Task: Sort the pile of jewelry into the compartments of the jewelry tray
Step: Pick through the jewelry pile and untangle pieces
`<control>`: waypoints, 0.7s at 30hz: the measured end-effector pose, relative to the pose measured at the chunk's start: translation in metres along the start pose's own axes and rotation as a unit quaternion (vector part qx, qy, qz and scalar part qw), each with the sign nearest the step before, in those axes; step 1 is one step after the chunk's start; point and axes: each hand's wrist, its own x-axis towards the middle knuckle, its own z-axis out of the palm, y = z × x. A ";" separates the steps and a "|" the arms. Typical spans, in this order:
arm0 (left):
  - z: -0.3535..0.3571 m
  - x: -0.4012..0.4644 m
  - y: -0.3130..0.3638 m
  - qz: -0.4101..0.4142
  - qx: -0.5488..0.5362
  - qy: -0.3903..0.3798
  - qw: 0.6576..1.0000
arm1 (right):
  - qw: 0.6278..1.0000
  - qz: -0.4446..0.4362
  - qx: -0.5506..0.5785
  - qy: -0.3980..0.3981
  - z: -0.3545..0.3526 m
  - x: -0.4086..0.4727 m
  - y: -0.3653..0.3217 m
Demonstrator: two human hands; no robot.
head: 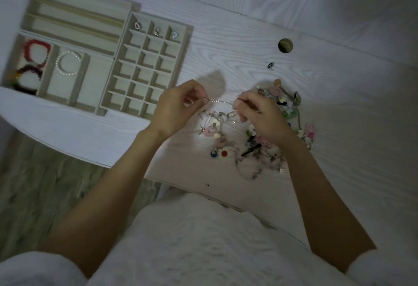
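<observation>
Left hand point(174, 107): fingers pinching one end of a thin silver chain point(220, 101), raised above the tabletop point(328, 96).
Right hand point(260, 115): fingers pinching the other end of the same chain, which runs nearly taut between the two hands.
Jewelry pile point(255, 141): mixed charms, flowers, hearts and chains, lying near the front edge of the tabletop, below and around the right hand.
Jewelry tray point(144, 68): pale, at the left end of the tabletop, many small square compartments; three small pieces point(157, 30) occupy the far row, one per compartment.
Adjoining tray section: long slots at the far left corner; nearer, a red bracelet point(36, 53) and a dark bracelet point(26, 79) share one compartment, a pearl bracelet point(67, 63) lies in the next.
Small dark item point(270, 65): alone, beyond the pile.
Round hole point(285, 45): in the tabletop towards the far edge.
</observation>
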 end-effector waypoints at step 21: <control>-0.096 -0.034 -0.038 -0.045 0.203 0.013 0.978 | 0.993 0.015 -0.117 0.028 -0.012 -0.001 -0.053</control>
